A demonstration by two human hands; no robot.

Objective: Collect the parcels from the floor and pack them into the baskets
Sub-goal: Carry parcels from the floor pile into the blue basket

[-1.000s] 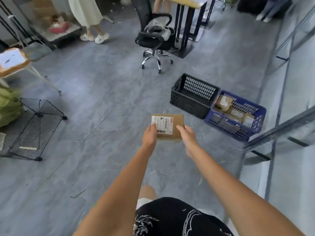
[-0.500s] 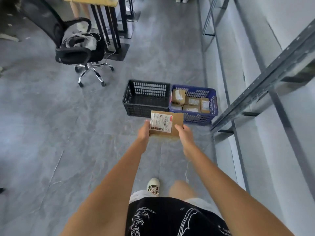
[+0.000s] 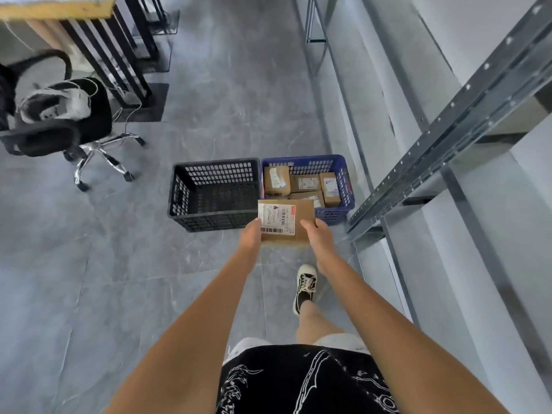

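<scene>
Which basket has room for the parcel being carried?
The black basket, left of the blue basket and touching it, shows a bare bottom. The blue one is crowded with boxes. Both hands, left hand and right hand, hold the parcel.

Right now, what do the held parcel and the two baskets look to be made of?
Flat brown parcel: matte corrugated cardboard by its look, with a white printed paper label. Black lattice basket and blue lattice basket: likely moulded plastic, given their uniform colour, perforated walls and slight sheen.
</scene>
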